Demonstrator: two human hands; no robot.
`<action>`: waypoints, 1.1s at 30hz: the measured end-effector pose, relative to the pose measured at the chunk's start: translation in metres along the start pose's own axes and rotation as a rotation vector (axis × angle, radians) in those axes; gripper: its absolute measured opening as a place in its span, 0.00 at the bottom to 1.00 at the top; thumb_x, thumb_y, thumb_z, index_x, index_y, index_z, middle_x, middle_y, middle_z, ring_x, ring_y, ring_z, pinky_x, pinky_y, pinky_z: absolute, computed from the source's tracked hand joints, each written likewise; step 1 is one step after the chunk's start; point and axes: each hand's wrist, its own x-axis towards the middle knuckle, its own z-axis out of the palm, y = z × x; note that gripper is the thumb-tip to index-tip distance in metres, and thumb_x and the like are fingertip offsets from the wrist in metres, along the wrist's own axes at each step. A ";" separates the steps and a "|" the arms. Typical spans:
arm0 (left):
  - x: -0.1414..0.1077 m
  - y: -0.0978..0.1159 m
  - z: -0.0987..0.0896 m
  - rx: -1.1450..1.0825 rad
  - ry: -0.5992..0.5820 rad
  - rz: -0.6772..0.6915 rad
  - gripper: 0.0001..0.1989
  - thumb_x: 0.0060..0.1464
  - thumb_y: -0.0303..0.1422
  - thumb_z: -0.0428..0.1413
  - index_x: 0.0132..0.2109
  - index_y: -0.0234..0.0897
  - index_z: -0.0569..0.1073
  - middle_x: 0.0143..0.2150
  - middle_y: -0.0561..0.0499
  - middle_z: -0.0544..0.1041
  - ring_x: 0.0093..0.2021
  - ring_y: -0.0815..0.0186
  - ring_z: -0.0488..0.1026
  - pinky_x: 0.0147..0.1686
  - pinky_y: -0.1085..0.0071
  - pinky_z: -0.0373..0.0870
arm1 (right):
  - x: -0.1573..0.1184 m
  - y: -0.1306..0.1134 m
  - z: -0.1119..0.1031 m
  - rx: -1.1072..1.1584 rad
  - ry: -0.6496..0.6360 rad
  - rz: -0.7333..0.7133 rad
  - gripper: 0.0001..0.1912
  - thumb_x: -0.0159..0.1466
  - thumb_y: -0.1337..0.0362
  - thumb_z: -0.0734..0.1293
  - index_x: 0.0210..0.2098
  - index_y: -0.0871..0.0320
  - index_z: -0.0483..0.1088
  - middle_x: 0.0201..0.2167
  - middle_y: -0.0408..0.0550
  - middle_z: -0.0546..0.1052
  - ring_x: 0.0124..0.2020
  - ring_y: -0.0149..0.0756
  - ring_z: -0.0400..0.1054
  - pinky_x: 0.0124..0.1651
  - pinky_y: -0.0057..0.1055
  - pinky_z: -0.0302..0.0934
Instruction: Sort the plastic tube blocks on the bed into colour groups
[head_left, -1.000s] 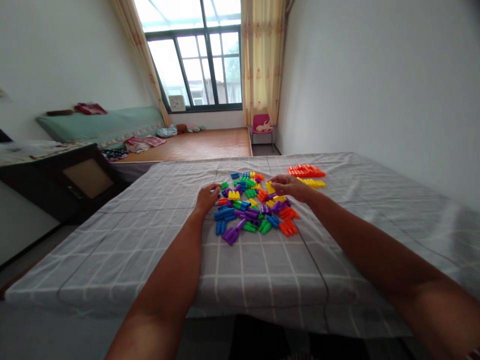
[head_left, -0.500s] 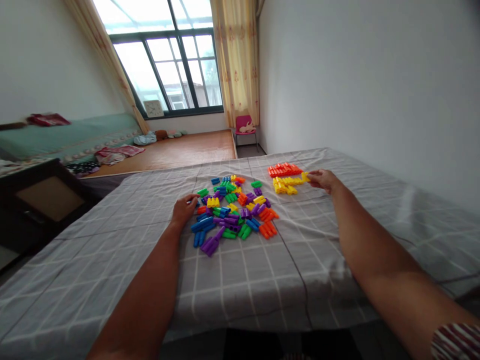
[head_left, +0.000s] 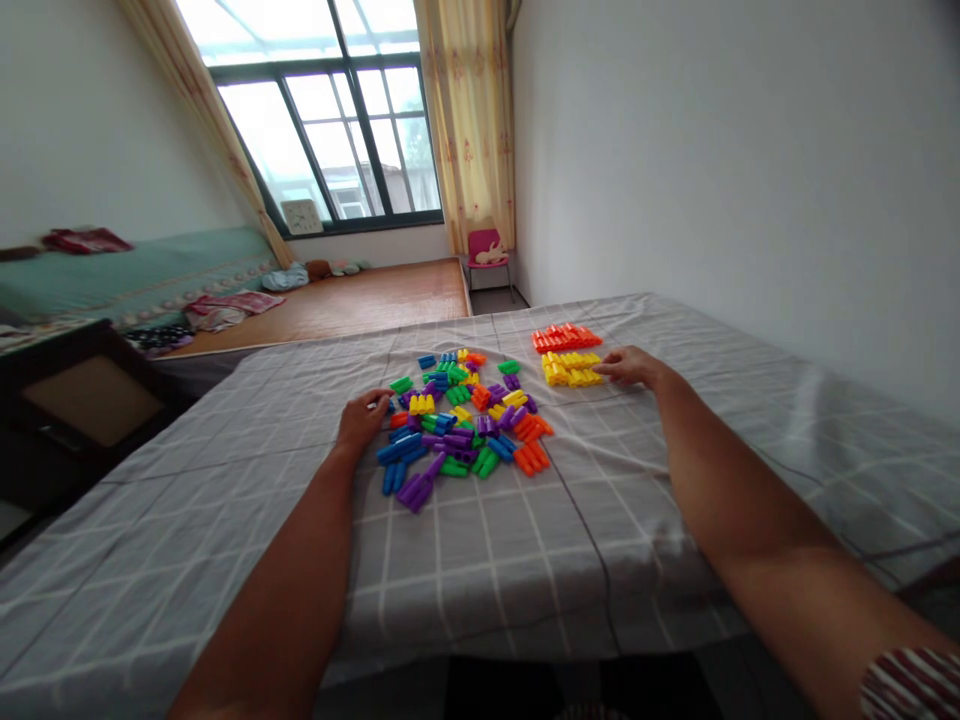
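Note:
My right hand (head_left: 628, 366) is at the right end of a yellow group of toy building blocks (head_left: 570, 369), its fingertips pinched on the end yellow block (head_left: 591, 378). Right behind the yellow group lies a row of orange-red blocks (head_left: 566, 338). My left hand (head_left: 364, 416) rests at the left edge of a loose, mixed-colour pile, fingers curled. A bit of blue shows by its fingertips; whether it is gripped is hidden. Near that hand lie a yellow block (head_left: 421, 404), blue blocks (head_left: 400, 449) and a purple block with a long stem (head_left: 420, 486).
A grey checked cloth (head_left: 480, 560) covers the surface under the blocks. A white wall (head_left: 735, 180) runs along the right. Beyond stand a wooden platform (head_left: 375, 290), a pink chair (head_left: 489, 248) and a dark cabinet (head_left: 90, 410) at left.
My right hand has moved slightly left and down, bringing the yellow block from beyond the row into line with the other yellow ones. My left hand stays by the pile. The view has shifted slightly.

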 end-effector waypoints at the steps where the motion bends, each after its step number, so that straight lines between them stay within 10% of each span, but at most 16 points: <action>1: 0.000 0.000 0.000 -0.003 0.004 -0.003 0.18 0.52 0.39 0.49 0.42 0.38 0.80 0.45 0.49 0.81 0.47 0.60 0.77 0.49 0.68 0.70 | -0.001 0.000 0.000 -0.042 -0.016 -0.022 0.22 0.48 0.50 0.77 0.32 0.61 0.73 0.23 0.44 0.73 0.24 0.29 0.65 0.26 0.24 0.58; 8: 0.000 -0.002 0.002 -0.015 0.017 -0.014 0.17 0.52 0.38 0.50 0.42 0.38 0.80 0.43 0.49 0.82 0.45 0.60 0.77 0.48 0.67 0.71 | 0.001 0.002 0.012 -0.143 0.120 -0.232 0.21 0.38 0.57 0.79 0.27 0.57 0.71 0.24 0.42 0.72 0.28 0.33 0.64 0.31 0.28 0.58; 15: 0.001 -0.003 0.005 -0.009 0.007 0.008 0.18 0.52 0.38 0.49 0.41 0.38 0.80 0.43 0.48 0.82 0.44 0.60 0.77 0.48 0.67 0.71 | -0.012 -0.032 0.026 -0.152 0.218 -0.467 0.18 0.51 0.49 0.72 0.28 0.58 0.71 0.25 0.44 0.75 0.27 0.31 0.65 0.31 0.27 0.57; 20: 0.001 -0.003 0.007 -0.003 -0.001 0.019 0.18 0.53 0.38 0.49 0.43 0.36 0.80 0.42 0.47 0.82 0.43 0.60 0.77 0.47 0.67 0.71 | -0.034 -0.068 0.072 -0.122 -0.036 -0.724 0.18 0.57 0.49 0.68 0.33 0.58 0.76 0.28 0.47 0.78 0.29 0.33 0.68 0.33 0.27 0.60; 33: -0.003 -0.001 0.006 -0.042 -0.006 0.001 0.16 0.54 0.36 0.49 0.42 0.39 0.80 0.44 0.49 0.82 0.46 0.61 0.76 0.49 0.67 0.71 | -0.035 -0.067 0.119 0.274 -0.333 -0.674 0.18 0.59 0.56 0.67 0.46 0.59 0.74 0.39 0.49 0.79 0.37 0.35 0.74 0.41 0.32 0.69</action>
